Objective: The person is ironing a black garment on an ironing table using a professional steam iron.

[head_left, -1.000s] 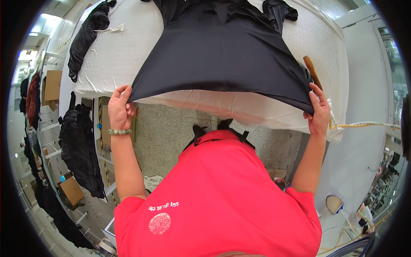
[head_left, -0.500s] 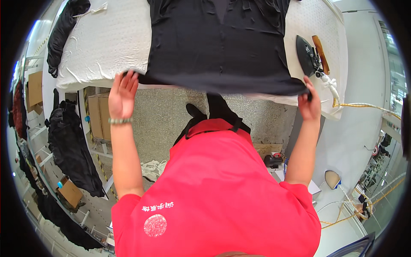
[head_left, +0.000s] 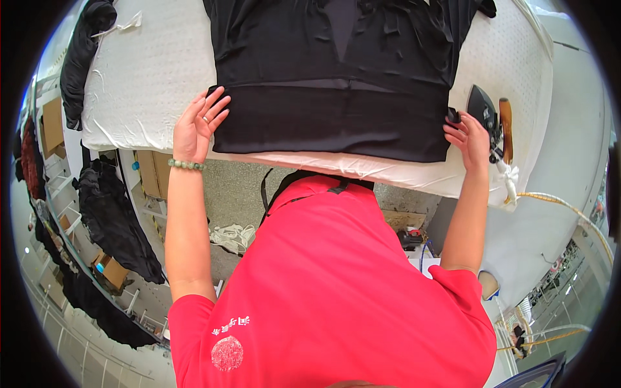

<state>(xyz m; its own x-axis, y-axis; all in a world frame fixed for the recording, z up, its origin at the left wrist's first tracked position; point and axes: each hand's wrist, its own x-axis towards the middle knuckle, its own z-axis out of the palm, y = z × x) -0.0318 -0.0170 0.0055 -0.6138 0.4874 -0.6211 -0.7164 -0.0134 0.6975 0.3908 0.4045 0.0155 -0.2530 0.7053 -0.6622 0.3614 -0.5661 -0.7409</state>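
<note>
A black garment [head_left: 330,123] of smooth cloth lies spread on the white padded table in front of me. Its lower part is folded back on itself, making a straight band across the near end. My left hand [head_left: 196,124] pinches the left corner of the folded edge, its other fingers fanned out. At the opposite corner, my right hand [head_left: 471,139] grips a small bunch of the same cloth between thumb and fingers. Close beyond the right hand stands an iron [head_left: 486,113] with a brown handle.
The white padded table [head_left: 149,77] ends just before my body. A yellowish-white cord [head_left: 569,210] trails right from the iron. Dark rolled cloth [head_left: 77,64] lies along the table's left end. Black garments [head_left: 119,220] hang at left; white cloth [head_left: 233,238] lies on the floor.
Both hands have moved away from me, carrying the garment's hem up and over, so it now lies folded on the table instead of stretched over the near edge. My body is closer to the table.
</note>
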